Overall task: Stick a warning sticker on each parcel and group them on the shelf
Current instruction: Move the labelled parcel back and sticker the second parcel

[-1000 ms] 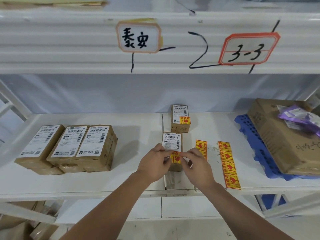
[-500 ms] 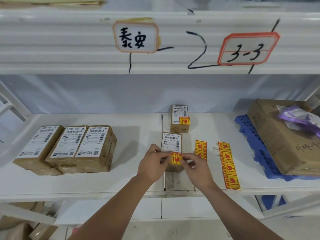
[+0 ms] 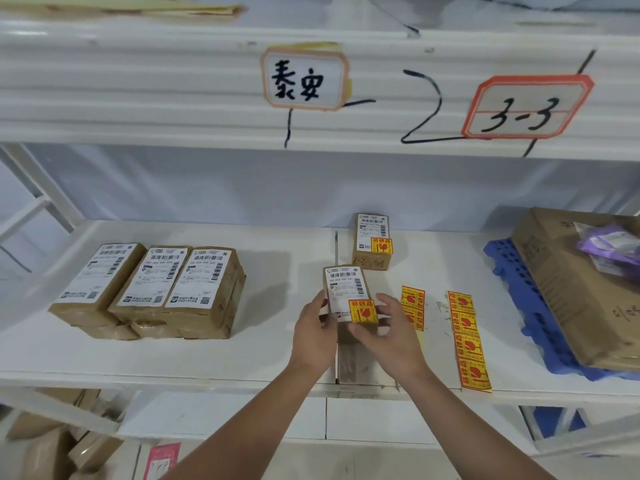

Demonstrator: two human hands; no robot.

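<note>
A small brown parcel [image 3: 346, 289] with a white label stands on the white shelf [image 3: 277, 341]. A yellow and red warning sticker [image 3: 362, 310] lies flat on its lower right corner. My left hand [image 3: 313, 332] grips the parcel's left side. My right hand [image 3: 389, 332] holds its right side, thumb just under the sticker. Behind it stands a second parcel [image 3: 372, 240] that bears a sticker. Three stacked parcels [image 3: 152, 289] without stickers lie at the left. Two sticker strips [image 3: 469, 341] [image 3: 413, 304] lie to the right.
A large cardboard box [image 3: 568, 282] with a purple bag [image 3: 609, 244] on top rests on a blue plastic pallet [image 3: 519, 292] at the right. The upper shelf edge carries two handwritten tags. More boxes lie below the shelf at the lower left.
The sticker, held between both hands' fingertips before, now lies pressed on the parcel. Both hands have moved to the parcel's sides.
</note>
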